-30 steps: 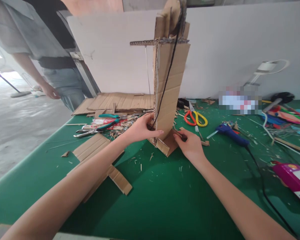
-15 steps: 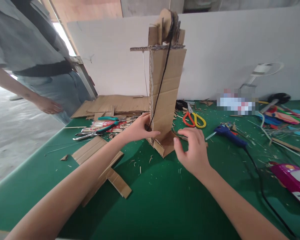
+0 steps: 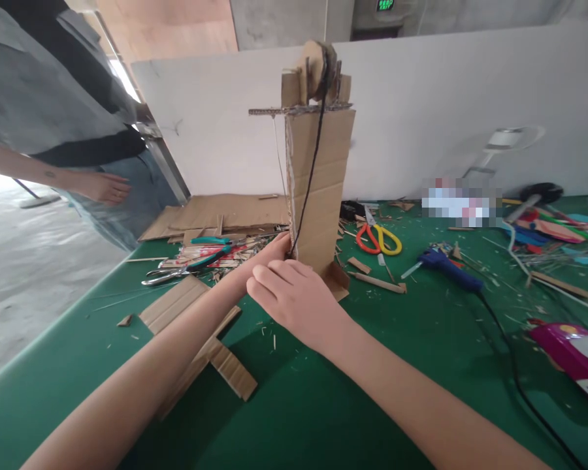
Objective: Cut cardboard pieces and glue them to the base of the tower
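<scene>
A tall cardboard tower stands upright on the table, with a round cardboard wheel at its top. Black cord runs from the wheel down the front to the lower left edge. My left hand is closed around the tower's lower left side; its thumb is hidden behind my right hand. Crossing in front of the base, my right hand has its fingers curled together beside my left wrist. Its fingertips are out of sight, so what they hold, if anything, cannot be seen.
Cardboard pieces and pliers lie to the left. Scissors, a blue glue gun with its cable and a magenta power strip are on the right. Another person stands at the left edge.
My right hand has moved left from beside the tower's right side to in front of its base, its fingers curling in. It now covers part of my left hand.
</scene>
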A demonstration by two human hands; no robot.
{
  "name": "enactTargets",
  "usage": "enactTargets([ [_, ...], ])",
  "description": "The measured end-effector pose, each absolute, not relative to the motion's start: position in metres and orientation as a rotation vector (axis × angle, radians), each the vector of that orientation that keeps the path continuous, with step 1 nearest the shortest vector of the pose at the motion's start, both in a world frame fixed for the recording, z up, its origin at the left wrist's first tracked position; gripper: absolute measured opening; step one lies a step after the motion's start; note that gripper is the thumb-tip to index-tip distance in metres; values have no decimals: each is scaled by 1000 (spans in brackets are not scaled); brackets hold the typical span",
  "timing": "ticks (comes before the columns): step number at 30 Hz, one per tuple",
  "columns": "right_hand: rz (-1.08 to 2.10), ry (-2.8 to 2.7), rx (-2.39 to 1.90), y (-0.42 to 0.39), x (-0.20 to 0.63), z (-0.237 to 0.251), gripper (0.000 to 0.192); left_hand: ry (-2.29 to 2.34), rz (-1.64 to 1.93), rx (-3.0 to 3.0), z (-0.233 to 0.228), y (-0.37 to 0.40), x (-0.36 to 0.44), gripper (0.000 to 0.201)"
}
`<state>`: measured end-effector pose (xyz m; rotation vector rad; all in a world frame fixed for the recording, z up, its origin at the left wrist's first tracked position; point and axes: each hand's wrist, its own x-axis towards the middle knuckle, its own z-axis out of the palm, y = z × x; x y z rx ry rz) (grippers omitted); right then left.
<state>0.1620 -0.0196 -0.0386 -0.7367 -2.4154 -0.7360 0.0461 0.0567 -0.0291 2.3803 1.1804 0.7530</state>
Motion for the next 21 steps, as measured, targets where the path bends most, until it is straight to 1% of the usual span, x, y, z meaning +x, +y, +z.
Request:
enactTargets([
  [5, -728, -2400, -748, -16, 171, -42, 22, 1044, 731, 2339, -30, 59, 43, 43],
  [8, -722, -2401, -715, -18, 170, -42, 21, 1059, 711, 2324, -25, 54, 43, 41],
  [12, -760, -2380, -636, -20, 166, -42, 24, 1070, 721, 2363, -23, 50, 44, 38],
  [15, -736, -2378, -693, -19, 167, -43, 23, 1096, 760, 2360, -28, 54, 44, 36],
  [21, -724, -2376, -735, -16, 171, -45, 23, 1110, 722, 2399, -28, 56, 43, 39],
])
